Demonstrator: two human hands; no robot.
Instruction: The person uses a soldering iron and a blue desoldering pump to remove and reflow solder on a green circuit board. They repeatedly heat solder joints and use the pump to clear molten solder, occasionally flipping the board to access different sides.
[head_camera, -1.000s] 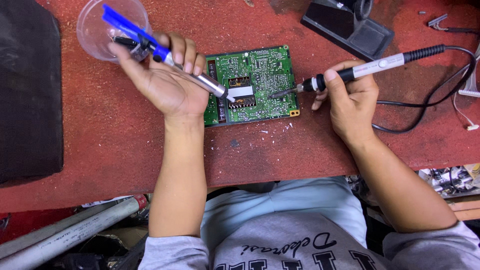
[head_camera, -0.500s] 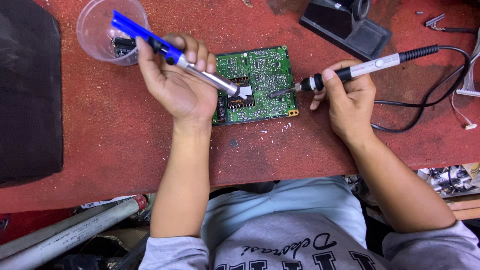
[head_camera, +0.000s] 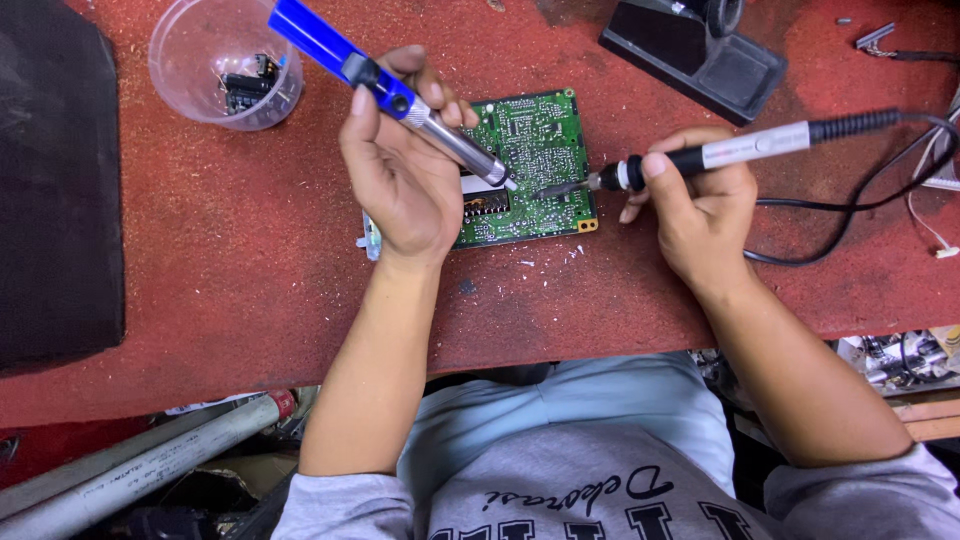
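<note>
A green circuit board (head_camera: 535, 150) lies flat on the red table (head_camera: 250, 260). My left hand (head_camera: 400, 180) grips a blue and silver desoldering pump (head_camera: 400, 100), its tip slanting down to the board's middle. My right hand (head_camera: 700, 210) holds a soldering iron (head_camera: 740, 150) with a white and black handle. The iron's tip touches the board just right of the pump's tip. My left hand covers the board's left part.
A clear plastic cup (head_camera: 225, 65) with small dark parts stands at the far left. A black iron stand (head_camera: 695, 50) sits behind the board. A black slab (head_camera: 55, 180) fills the left edge. The iron's black cable (head_camera: 860, 215) loops at the right.
My left hand and the pump have shifted right and a little nearer. The pump's tip now sits closer to the iron's tip. My right hand has hardly moved.
</note>
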